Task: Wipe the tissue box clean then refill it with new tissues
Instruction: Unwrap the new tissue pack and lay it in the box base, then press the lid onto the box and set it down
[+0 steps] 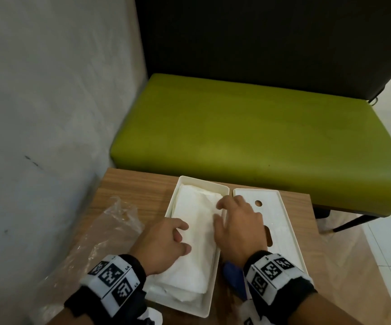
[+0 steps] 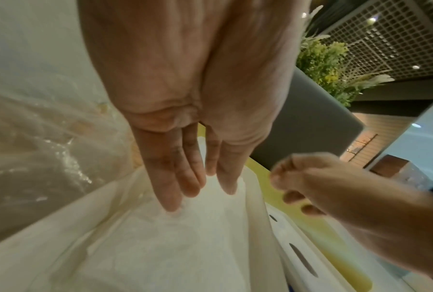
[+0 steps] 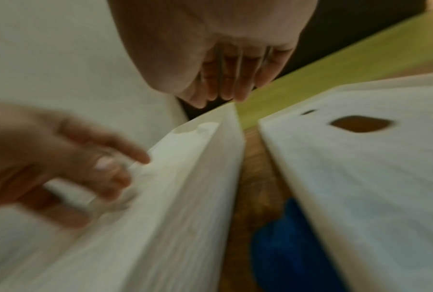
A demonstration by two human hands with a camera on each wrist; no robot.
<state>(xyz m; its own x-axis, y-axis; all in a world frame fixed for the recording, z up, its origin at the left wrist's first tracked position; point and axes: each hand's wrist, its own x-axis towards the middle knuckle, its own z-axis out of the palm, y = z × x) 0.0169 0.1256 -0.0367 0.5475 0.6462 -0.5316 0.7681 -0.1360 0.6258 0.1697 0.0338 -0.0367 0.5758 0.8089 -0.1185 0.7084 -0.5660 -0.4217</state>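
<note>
The white tissue box base (image 1: 202, 182) lies open on the wooden table (image 1: 129, 184), filled with a stack of white tissues (image 1: 199, 231). Its lid (image 1: 281, 226), with a round hole and a slot, lies flat just to the right. My left hand (image 1: 184, 236) rests on the tissues at the box's left side; in the left wrist view its straight fingers (image 2: 170, 193) press the tissues (image 2: 172, 247). My right hand (image 1: 222, 212) hovers over the box's right wall with fingers loosely bent, holding nothing. In the blurred right wrist view its fingertips (image 3: 220, 96) are above the box's far corner.
A crumpled clear plastic wrapper (image 1: 110, 231) lies left of the box near the grey wall (image 1: 49, 113). A blue cloth (image 1: 234, 275) sits between box and lid under my right wrist. A green bench (image 1: 248, 127) stands beyond the table's far edge.
</note>
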